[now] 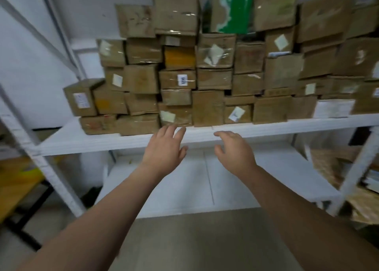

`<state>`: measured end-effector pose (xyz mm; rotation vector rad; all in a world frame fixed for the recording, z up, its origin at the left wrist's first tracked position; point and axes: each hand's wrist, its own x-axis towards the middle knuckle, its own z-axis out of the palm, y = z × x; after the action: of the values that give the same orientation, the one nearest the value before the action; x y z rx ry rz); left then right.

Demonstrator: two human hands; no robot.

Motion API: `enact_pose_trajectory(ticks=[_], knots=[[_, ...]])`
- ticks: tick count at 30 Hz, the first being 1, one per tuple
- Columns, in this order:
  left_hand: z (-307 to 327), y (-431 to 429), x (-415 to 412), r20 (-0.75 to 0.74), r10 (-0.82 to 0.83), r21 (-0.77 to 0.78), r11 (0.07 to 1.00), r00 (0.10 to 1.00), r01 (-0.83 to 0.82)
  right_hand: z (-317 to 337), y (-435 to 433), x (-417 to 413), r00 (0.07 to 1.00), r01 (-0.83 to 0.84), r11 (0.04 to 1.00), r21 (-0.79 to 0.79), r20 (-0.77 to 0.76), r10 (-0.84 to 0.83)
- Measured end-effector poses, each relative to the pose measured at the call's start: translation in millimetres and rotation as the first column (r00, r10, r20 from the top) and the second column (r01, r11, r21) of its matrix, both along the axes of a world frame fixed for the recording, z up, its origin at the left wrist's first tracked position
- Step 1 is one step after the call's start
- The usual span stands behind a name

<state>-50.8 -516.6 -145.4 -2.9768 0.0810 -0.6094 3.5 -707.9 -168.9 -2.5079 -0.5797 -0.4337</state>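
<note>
- Left hand point(164, 149) is extended with fingers straight and spread, holding nothing; right hand point(235, 149) is likewise empty, fingers loosely bent, thumb apart
- Step in hand, as judged: a two-handed reach toward the bottom row of the carton stack point(205, 65) at frame centre; no grasp yet made
- Labelled carton point(176, 116) lies just above the left fingertips at centre frame; blur prevents confirming contact
- Tall carton point(207, 110) stands immediately right of it, above the gap between the hands, resting on the white shelf point(92, 143)
- Next move likely calls for both palms to close on a carton's sides and draw it out level, since cartons above bear on it
</note>
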Motion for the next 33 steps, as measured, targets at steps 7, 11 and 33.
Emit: enact_pose_trajectory(ticks=[7,11,33], knots=[[16,110,-31,0.088,0.138,-0.073,0.989,0.987,-0.132,38,130,-7,0.966,-0.235,0.972,-0.021,0.11,0.236],[23,150,-31,0.138,0.164,-0.086,0.984,0.977,-0.153,53,177,5,0.932,-0.317,0.948,-0.041,0.173,0.319],[62,390,129,0.134,0.411,-0.436,0.842,0.902,-0.319,64,378,82,0.935,-0.325,0.918,0.226,0.219,0.277]])
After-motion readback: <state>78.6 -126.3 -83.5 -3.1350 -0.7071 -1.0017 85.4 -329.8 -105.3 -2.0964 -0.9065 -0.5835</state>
